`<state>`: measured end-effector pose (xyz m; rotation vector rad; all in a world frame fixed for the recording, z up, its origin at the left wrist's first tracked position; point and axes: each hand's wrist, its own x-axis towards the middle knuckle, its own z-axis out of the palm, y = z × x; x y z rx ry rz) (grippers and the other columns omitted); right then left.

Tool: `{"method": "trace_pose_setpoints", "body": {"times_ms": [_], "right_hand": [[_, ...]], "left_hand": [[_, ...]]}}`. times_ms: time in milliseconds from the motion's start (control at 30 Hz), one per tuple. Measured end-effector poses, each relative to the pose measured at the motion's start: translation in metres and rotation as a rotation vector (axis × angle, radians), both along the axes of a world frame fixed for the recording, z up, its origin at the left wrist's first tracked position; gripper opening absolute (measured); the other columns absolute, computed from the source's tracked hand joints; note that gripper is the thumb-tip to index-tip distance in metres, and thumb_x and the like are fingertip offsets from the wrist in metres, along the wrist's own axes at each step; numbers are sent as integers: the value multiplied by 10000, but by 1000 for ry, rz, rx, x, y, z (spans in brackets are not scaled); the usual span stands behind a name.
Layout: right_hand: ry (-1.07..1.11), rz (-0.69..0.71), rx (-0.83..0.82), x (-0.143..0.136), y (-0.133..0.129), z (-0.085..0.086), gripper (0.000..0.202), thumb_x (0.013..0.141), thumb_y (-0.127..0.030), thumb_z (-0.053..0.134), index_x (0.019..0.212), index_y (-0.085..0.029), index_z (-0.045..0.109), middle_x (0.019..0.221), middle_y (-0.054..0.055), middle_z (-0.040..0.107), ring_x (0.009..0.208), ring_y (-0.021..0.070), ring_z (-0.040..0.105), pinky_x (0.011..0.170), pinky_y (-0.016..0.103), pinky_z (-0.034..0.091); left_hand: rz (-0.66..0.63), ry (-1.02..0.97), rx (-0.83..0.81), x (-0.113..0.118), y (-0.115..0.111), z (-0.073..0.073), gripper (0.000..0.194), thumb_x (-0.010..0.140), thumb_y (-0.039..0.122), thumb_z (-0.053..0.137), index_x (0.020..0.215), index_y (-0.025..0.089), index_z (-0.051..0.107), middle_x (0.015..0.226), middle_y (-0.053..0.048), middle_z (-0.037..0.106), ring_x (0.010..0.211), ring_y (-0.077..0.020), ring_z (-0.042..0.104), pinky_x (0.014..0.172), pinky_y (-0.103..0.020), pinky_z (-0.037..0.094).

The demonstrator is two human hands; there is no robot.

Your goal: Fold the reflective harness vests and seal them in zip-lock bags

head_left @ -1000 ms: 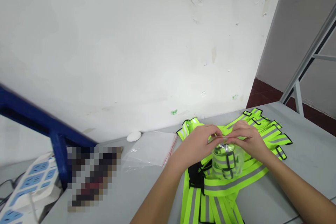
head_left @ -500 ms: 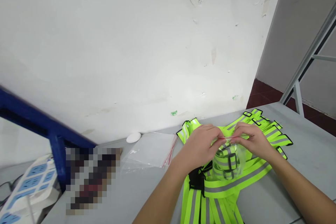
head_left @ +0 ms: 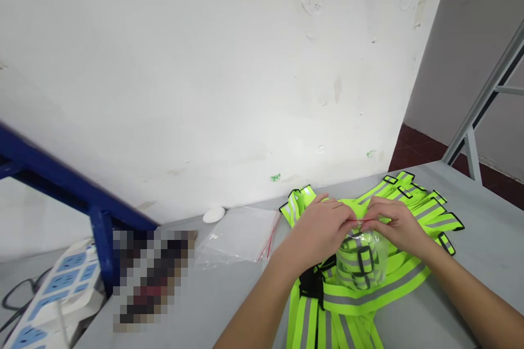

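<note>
At lower right of the frame, the left hand's (head_left: 327, 226) fingers pinch the red-edged mouth of the clear bag (head_left: 362, 264); the bag, holding coiled reflective strap, hangs just below the fingertips, between both hands. The right hand's (head_left: 395, 223) fingers pinch its other end.

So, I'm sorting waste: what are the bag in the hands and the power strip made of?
Bag: probably thin, glossy plastic film; it is see-through with bright glints.
Power strip: likely hard plastic, smooth white with blue socket panels.
</note>
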<state>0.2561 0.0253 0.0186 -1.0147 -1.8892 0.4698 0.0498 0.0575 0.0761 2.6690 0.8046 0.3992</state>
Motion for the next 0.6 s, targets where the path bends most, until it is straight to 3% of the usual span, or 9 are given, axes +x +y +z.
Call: {"method": "trace_pose_setpoints", "body": {"times_ms": [233, 367, 600], "right_hand": [[-39, -17, -19, 1, 3, -3, 185, 865, -304, 644, 726, -199, 707, 624, 2, 578, 612, 138, 559, 573, 255, 425], [-34, -34, -40, 2, 5, -5, 214, 861, -336, 645, 698, -209, 701, 584, -15, 543, 601, 141, 544, 622, 275, 446], [-20, -41, -139, 3, 9, -4, 249, 851, -366, 647, 676, -192, 687, 599, -7, 562, 567, 128, 515, 537, 241, 396]], "left_hand": [[26, 72, 42, -6, 6, 2, 277, 948, 344, 467, 771, 185, 611, 769, -14, 676, 781, -184, 595, 793, -324, 410], [55, 89, 53, -12, 5, 7, 343, 958, 385, 435, 706, 187, 558, 722, -7, 642, 707, -165, 564, 700, -293, 383], [138, 96, 71, -16, 9, 2, 396, 949, 487, 401, 677, 200, 429, 618, 13, 537, 576, -147, 486, 536, -268, 271]]}}
